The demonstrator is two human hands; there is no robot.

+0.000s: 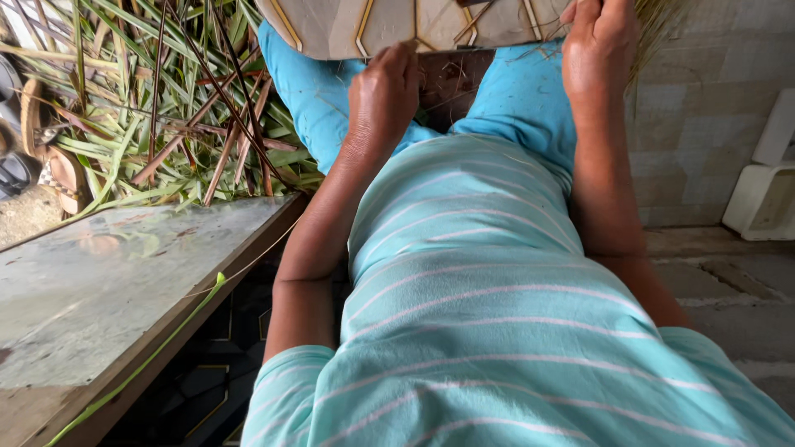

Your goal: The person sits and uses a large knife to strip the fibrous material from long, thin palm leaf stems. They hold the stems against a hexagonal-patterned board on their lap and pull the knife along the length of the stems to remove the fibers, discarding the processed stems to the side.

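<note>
Two hands: left hand (383, 93), right hand (598, 48); one woven panel (389, 25); one leaf pile (166, 99); one white tub (766, 199).

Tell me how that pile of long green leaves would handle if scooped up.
The leaves are long, narrow strips, so they would probably flop and droop. The pile is loose and crisscrossed, so some would likely slide out. The brown dry ones look stiffer and may crack.

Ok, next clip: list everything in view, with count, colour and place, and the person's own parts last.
Woven panel: one, pale tan with yellow strips, top centre, over the knees.
Long leaves: a heap, green and dry brown, upper left on the ground.
Table: one, grey, worn, lower left.
Loose leaf strip: one, green, along the table edge.
Tub: one, white, right edge.
Wall: grey blocks, upper right.
Shirt: turquoise with pale stripes, centre.
Trousers: blue.
Left hand: at the panel's lower edge.
Right hand: on the panel's right side.
</note>
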